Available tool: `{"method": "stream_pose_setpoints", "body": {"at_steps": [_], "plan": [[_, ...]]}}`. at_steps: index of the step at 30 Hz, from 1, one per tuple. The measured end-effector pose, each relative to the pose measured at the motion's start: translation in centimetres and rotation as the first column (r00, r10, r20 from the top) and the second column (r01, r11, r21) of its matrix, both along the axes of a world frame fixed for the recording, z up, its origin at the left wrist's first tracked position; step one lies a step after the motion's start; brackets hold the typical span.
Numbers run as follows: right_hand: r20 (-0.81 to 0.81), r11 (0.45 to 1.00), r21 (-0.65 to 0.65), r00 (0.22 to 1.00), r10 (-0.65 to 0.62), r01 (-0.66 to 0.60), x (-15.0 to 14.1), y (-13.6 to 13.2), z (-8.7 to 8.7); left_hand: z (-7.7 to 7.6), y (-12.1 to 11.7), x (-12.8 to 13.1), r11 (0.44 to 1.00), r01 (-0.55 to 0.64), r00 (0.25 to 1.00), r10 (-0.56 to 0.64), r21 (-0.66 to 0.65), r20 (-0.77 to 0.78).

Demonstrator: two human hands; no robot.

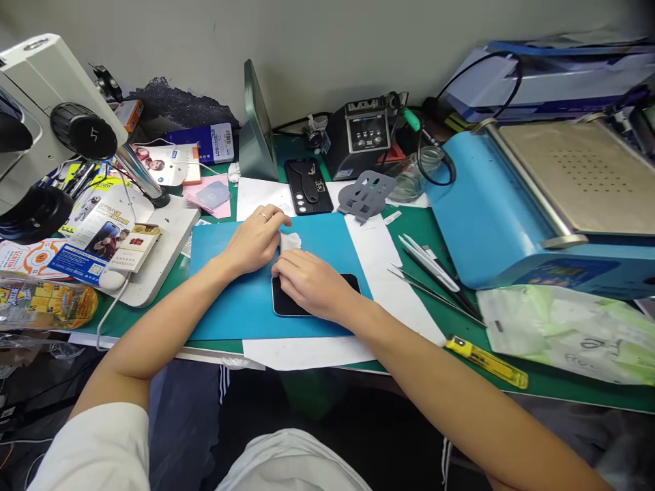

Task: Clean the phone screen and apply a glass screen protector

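A black phone (pixel 287 304) lies face up on a blue mat (pixel 230 293) in the middle of the bench. My right hand (pixel 312 281) rests on top of the phone with its fingers curled and pressed down. My left hand (pixel 254 239), with a ring on one finger, sits just behind it. Its fingers are pinched on a small white wipe (pixel 291 241) that touches the phone's far edge.
A microscope (pixel 56 116) and packaging stand at left. Another black phone (pixel 308 185), a grey stencil (pixel 366 194) and a soldering station (pixel 364 133) lie behind. Tweezers (pixel 434 269), a yellow knife (pixel 486 361), a plastic bag (pixel 568 334) and a blue machine (pixel 537 204) sit at right.
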State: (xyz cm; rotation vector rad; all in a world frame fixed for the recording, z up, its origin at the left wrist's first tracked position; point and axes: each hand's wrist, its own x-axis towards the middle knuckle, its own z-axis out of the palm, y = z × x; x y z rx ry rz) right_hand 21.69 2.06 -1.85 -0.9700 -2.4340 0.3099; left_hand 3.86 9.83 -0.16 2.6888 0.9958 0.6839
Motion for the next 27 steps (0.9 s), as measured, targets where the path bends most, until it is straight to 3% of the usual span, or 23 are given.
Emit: {"method": "stream_pose_setpoints", "body": {"at_steps": [8,14,27], "plan": [[-0.044,0.998,-0.060,0.999,-0.001,-0.002,0.2,0.1,0.1,-0.2,0.0,0.2,1.000,0.026,0.999,-0.026,0.001,0.020],[0.045,0.993,-0.113,0.999,-0.021,0.026,-0.1,-0.3,0.7,-0.6,0.2,0.3,1.000,0.017,0.999,-0.016,-0.018,0.052],[0.106,0.992,-0.090,0.991,-0.076,0.086,-1.1,-0.7,0.5,-0.9,0.5,0.5,0.998,0.008,0.998,-0.005,-0.056,0.066]]}}
